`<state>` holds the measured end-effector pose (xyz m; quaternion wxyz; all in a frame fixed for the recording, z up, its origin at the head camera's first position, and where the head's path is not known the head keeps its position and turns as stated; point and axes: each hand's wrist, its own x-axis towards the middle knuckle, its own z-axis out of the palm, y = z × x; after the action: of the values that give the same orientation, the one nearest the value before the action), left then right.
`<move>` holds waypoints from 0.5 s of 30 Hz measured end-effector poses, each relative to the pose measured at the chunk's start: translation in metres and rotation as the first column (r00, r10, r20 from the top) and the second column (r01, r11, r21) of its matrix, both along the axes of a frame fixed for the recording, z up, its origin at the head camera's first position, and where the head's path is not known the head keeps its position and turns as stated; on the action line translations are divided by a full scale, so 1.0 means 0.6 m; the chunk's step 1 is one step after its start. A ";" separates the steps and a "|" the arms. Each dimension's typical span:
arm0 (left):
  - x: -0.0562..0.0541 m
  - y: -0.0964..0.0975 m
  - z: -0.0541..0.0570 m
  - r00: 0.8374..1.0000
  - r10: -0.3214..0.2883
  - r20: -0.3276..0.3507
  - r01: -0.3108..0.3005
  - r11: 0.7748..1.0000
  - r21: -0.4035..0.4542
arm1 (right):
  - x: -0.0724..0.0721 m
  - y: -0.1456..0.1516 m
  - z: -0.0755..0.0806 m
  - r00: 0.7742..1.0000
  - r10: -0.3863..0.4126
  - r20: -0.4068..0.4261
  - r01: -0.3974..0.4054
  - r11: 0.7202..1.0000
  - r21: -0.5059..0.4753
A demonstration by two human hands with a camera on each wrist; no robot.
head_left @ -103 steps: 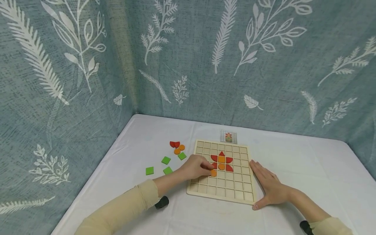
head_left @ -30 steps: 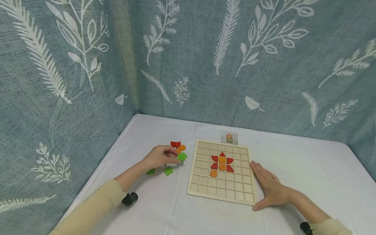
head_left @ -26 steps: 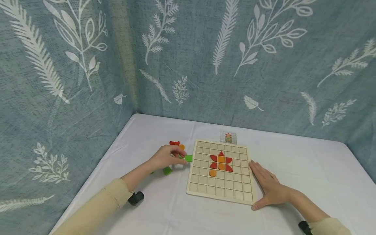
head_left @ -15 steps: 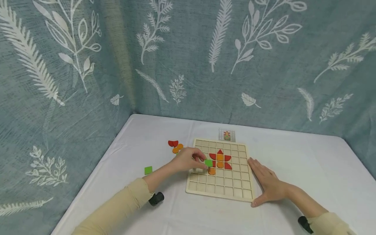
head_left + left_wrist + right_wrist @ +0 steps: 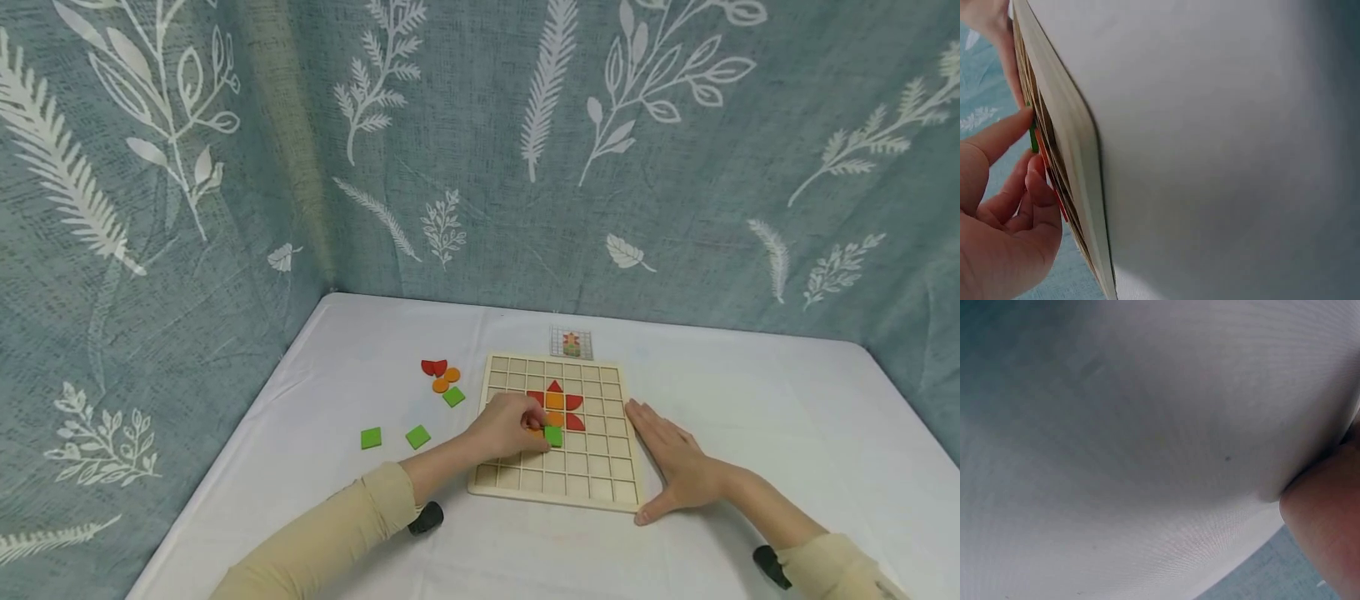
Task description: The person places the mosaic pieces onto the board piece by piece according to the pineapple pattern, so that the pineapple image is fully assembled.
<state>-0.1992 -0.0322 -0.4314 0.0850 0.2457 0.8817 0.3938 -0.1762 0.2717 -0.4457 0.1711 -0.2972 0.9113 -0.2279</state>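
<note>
My left hand (image 5: pixel 508 427) pinches a green square tile (image 5: pixel 553 437) between thumb and fingers, at a cell of the wooden grid board (image 5: pixel 547 483), just below an orange round tile (image 5: pixel 555 418). The left wrist view shows the green tile (image 5: pixel 1034 139) edge-on at the fingertips. Red pieces (image 5: pixel 573 402) and an orange square tile (image 5: pixel 555 401) form a flower-like figure on the board. Part of that figure, including another orange round, is hidden by my left hand. Fingers straight, my right hand (image 5: pixel 682 471) rests along the board's right edge.
Left of the board lie loose green square tiles (image 5: pixel 417 437), orange rounds (image 5: pixel 441 385) and red pieces (image 5: pixel 434 367). A small pattern card (image 5: pixel 571 342) lies behind the board on the white tablecloth (image 5: pixel 735 400). A patterned curtain (image 5: pixel 480 150) hangs behind.
My left hand left an orange round on the board, took a green square tile from the table and carried it right to below the middle orange round. My right hand stayed by the board.
</note>
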 end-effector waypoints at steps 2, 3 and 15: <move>0.002 0.000 -0.002 1.000 0.001 -0.009 -0.001 1.000 -0.004 | 0.001 0.000 -0.002 1.000 0.004 -0.002 -0.004 1.000 -0.005; 0.002 0.000 -0.002 1.000 0.000 -0.016 0.000 1.000 -0.003 | 0.001 0.000 -0.002 1.000 0.005 -0.003 -0.005 1.000 -0.007; 0.005 -0.002 -0.001 0.999 -0.042 -0.017 0.042 0.999 -0.006 | 0.003 -0.003 0.000 1.000 -0.009 -0.007 0.009 1.000 0.003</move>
<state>-0.1960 -0.0334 -0.4318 0.0862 0.2675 0.8780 0.3875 -0.1747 0.2701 -0.4456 0.1672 -0.2937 0.9136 -0.2260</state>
